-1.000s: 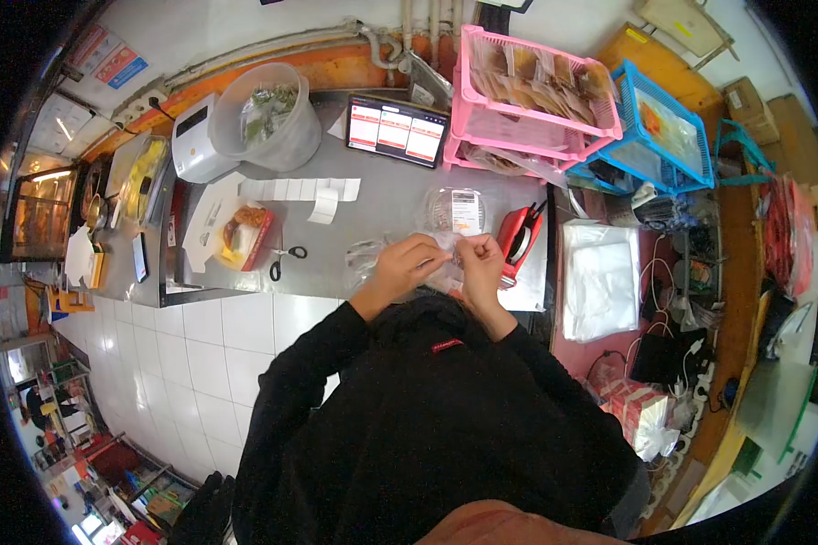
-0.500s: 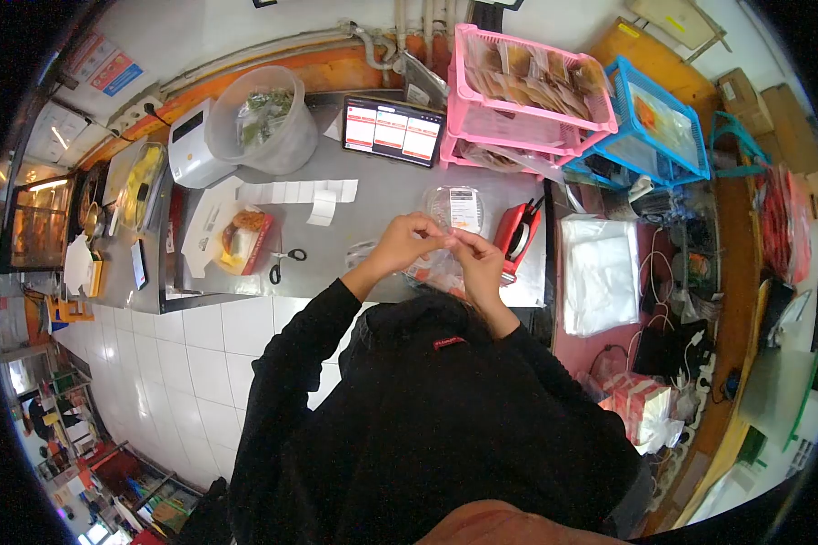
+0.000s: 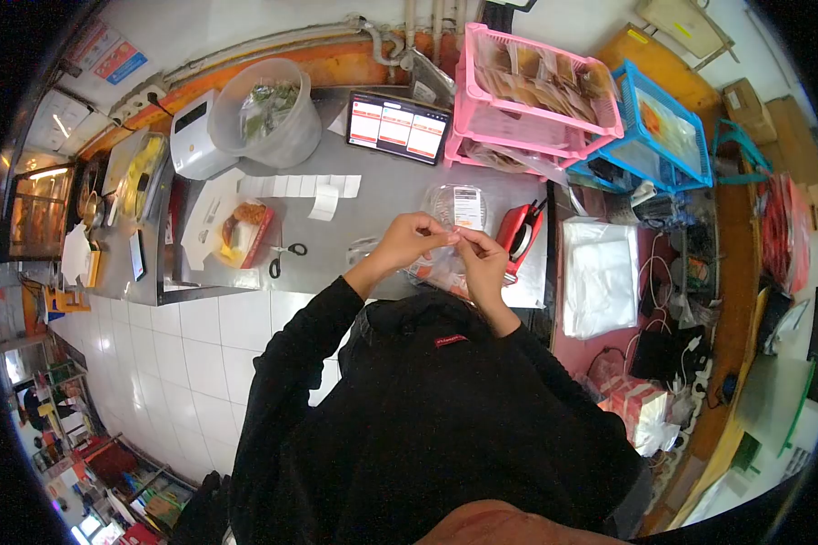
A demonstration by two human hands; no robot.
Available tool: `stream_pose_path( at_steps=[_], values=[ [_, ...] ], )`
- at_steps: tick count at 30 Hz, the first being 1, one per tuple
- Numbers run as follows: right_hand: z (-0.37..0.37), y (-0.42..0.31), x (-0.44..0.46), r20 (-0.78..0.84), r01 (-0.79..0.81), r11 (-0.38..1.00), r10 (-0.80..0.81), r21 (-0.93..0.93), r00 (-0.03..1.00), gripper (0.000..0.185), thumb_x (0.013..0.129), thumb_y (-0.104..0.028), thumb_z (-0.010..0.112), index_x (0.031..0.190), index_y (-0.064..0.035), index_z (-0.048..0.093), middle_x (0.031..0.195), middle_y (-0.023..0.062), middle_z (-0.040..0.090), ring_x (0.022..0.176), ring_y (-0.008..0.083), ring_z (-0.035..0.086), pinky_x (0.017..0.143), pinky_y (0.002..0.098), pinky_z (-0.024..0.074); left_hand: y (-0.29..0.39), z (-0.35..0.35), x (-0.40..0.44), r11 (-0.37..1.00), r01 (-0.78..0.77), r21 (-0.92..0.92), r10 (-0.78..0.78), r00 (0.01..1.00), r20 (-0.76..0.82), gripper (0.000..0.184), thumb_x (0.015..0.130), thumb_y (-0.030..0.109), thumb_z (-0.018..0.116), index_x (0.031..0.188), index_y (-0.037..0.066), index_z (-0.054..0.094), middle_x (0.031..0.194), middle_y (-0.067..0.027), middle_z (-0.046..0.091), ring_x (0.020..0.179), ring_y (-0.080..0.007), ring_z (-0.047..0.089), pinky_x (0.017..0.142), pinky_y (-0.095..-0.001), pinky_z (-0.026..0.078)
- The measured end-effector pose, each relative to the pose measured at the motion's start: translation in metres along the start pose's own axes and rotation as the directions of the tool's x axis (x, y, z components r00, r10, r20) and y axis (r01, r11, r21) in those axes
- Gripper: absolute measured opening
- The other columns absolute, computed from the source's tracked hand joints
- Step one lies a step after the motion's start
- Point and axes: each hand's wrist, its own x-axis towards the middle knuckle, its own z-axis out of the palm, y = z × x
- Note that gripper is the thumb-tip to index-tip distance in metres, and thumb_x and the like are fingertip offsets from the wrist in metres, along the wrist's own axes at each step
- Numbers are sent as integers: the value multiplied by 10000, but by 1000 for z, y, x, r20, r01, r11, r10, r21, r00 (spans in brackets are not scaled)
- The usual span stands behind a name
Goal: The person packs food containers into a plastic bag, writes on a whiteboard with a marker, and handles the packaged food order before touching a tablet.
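Note:
My left hand [image 3: 407, 243] and my right hand [image 3: 483, 263] meet over the counter's front edge, thumbs and forefingers pinched close together. Between and below them is a clear plastic bag [image 3: 440, 265], whose top appears gathered in the fingertips; its contents are hard to make out. Just behind the hands lies a clear round container [image 3: 447, 197] with a white and orange printed label [image 3: 467, 209]. A red tape dispenser [image 3: 522, 238] stands close to my right hand. Left of my left hand, black-handled scissors [image 3: 287, 258] rest on the metal counter.
An opened food box [image 3: 245, 238], a label strip [image 3: 309, 187], a label printer [image 3: 196, 136], a translucent bucket [image 3: 265, 113] and a tablet [image 3: 396, 127] occupy the counter. Pink baskets [image 3: 536, 109] and blue baskets [image 3: 659, 127] stand at back right. Plastic bags [image 3: 600, 277] are stacked at right.
Both hands stay pinched together at nearly the same spot, with only a slight shift of the fingers. The camera view has tilted a little; nothing on the counter has moved.

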Motion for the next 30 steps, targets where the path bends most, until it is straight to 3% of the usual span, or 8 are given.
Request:
stream_pose_path(
  at_steps=[5, 9, 14, 30],
  values=[
    [-1, 0, 2, 39, 41, 996, -38, -74, 999, 175, 830, -4, 635, 1001, 21, 665, 959, 83, 673, 830, 110, 618, 752, 224, 487, -8, -1, 3, 1000, -26, -5, 26, 1000, -1, 251, 765, 231, 761, 762, 10, 641, 764, -29, 579, 608, -85, 533, 503, -215, 442],
    [0, -5, 2, 55, -26, 998, 29, -56, 998, 185, 850, 18, 599, 1029, 48, 641, 926, 83, 671, 790, 97, 615, 710, 213, 487, -10, -1, 3, 999, -25, -23, 25, 1000, 2, 238, 770, 233, 757, 759, 28, 635, 720, -14, 576, 583, -73, 518, 499, -210, 426],
    [-3, -2, 3, 59, -63, 996, 67, -57, 996, 180, 834, -10, 634, 1007, 33, 658, 960, 97, 677, 834, 115, 631, 754, 229, 494, -6, -2, 2, 1000, -11, -23, 11, 1000, 2, 235, 775, 236, 751, 764, 32, 634, 695, -10, 578, 577, -69, 514, 491, -210, 412],
    [-1, -5, 4, 34, -28, 997, 31, -77, 999, 163, 828, -25, 648, 984, 16, 670, 885, 61, 674, 761, 84, 597, 691, 210, 470, -10, -4, 5, 998, 42, -47, -41, 999, 21, 246, 770, 247, 757, 780, 32, 638, 698, -4, 588, 596, -60, 515, 489, -209, 424]
  ],
)
